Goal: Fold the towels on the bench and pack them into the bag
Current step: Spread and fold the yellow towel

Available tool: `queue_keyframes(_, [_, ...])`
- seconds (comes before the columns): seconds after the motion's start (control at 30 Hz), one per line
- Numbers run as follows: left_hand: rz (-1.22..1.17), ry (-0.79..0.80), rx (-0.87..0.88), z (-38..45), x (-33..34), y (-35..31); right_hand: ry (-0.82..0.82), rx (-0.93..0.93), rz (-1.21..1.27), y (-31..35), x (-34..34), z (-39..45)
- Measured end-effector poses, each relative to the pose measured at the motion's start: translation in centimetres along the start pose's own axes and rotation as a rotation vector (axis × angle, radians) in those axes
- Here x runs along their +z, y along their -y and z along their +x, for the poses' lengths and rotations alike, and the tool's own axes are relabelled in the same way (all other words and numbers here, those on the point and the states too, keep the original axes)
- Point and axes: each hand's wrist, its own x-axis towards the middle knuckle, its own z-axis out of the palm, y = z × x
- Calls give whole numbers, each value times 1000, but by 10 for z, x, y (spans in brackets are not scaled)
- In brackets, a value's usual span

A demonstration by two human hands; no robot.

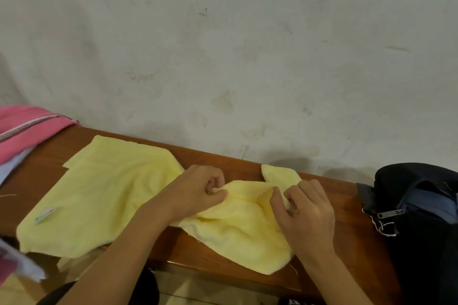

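A pale yellow towel [104,190] lies spread across the brown wooden bench [347,208], its right part bunched and twisted. My left hand [195,190] pinches a raised fold near the towel's middle. Just to the right, my right hand [304,213] grips the crumpled right end, fingers curled into the cloth. A black bag [426,230] with an open zip and blue lining stands at the bench's right end, a little beyond my right hand.
A pink towel [27,126] with a pale striped band is heaped at the bench's far left, over something white. A stained grey wall [223,44] runs directly behind the bench. A blurred white and pink object [19,262] sits at the lower left. Tiled floor shows below.
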Motion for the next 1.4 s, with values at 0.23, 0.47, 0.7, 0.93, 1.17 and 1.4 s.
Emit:
queue_keyframes(0.23, [50, 61, -99, 2, -5, -2, 83, 142, 202, 0, -6, 0])
queue_keyframes(0.47, [330, -352, -8, 6, -13, -2, 92, 29, 72, -8, -22, 7])
queue_keyframes(0.7, [492, -493, -73, 4, -5, 7, 144, 144, -261, -19, -8, -2])
queue_keyframes(0.93, [371, -80, 35, 1, 13, -10, 568, 240, -48, -5, -4, -7])
queue_keyframes(1.17, [430, 211, -11, -14, 6, -7, 800, 242, -169, -10, -13, -14])
queue_keyframes(1.4, [324, 202, 106, -28, 5, -5, 780, 56, 3, -12, -21, -30])
